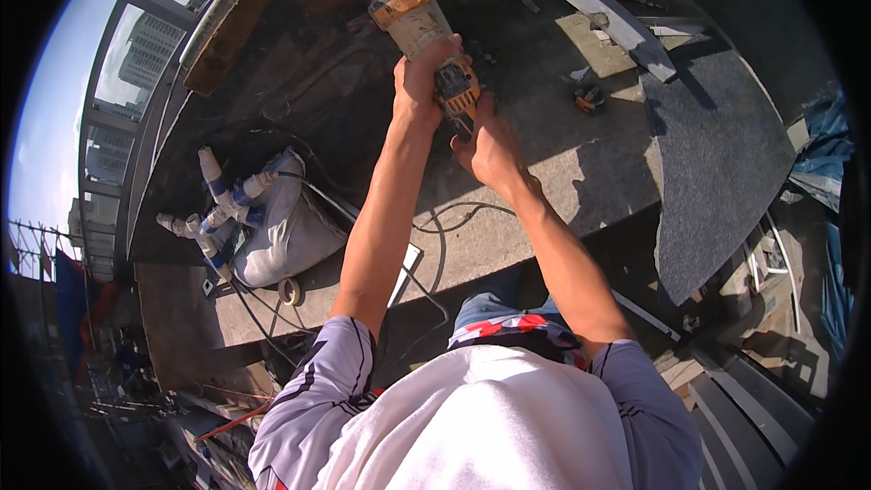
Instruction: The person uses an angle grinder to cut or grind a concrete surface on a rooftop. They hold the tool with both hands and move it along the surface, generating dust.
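Note:
An orange and dusty tan angle grinder (419, 25) is held out in front of me at the top of the view, its metal head pointing up and away. My left hand (418, 87) is wrapped round the middle of its body. Farther back, my right hand (495, 147) grips the rear end. Whether a disc is fitted cannot be made out. Below the tool lies a dusty concrete slab (544, 177), half in shadow, and a dark cable (443, 227) runs across it.
On the left, a white sack (295, 236) has pipe fittings (218, 209) on it, with a tape roll (290, 291) beside it. To the right lie a grey stone slab (717, 154), broken pieces (621, 27) and a small orange object (589, 99). A railing (91, 150) stands far left.

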`<action>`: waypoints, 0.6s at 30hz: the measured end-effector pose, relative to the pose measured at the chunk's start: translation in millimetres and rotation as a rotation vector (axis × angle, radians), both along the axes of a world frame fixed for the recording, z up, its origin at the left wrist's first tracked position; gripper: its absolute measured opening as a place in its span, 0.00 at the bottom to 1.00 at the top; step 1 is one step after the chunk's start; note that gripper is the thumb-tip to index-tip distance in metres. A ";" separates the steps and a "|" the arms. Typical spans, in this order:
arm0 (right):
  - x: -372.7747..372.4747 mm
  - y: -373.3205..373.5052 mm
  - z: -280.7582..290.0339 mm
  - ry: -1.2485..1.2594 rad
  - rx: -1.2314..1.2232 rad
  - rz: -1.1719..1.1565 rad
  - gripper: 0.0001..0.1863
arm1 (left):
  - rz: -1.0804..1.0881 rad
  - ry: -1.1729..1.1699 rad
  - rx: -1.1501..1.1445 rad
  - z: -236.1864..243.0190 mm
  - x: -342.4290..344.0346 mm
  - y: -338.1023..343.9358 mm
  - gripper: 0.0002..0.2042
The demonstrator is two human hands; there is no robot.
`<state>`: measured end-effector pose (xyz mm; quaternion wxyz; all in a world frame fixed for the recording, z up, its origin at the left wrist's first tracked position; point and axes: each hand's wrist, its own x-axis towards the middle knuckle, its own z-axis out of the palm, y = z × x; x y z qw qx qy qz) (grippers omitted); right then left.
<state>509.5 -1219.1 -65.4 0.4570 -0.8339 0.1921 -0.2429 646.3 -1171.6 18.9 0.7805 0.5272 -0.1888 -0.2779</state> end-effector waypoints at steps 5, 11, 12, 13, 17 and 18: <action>-1.4 1.2 2.4 -0.002 0.006 0.004 0.37 | -0.002 0.004 0.002 0.9 -2.3 2.7 0.20; 10.9 2.8 1.2 0.018 0.024 -0.005 0.38 | 0.021 0.005 0.010 11.3 1.3 2.0 0.20; 12.6 3.3 2.3 0.040 0.005 -0.018 0.39 | 0.015 -0.003 0.005 10.6 1.7 2.9 0.20; 14.6 0.9 5.0 0.036 -0.013 -0.021 0.39 | 0.008 -0.011 0.000 10.6 1.7 3.3 0.20; 25.4 -1.6 2.5 -0.023 -0.034 -0.026 0.39 | -0.068 0.005 0.004 0.5 -5.3 6.6 0.18; 26.4 -0.8 3.6 -0.022 -0.048 -0.032 0.38 | -0.052 0.002 0.008 -1.8 -4.5 6.6 0.17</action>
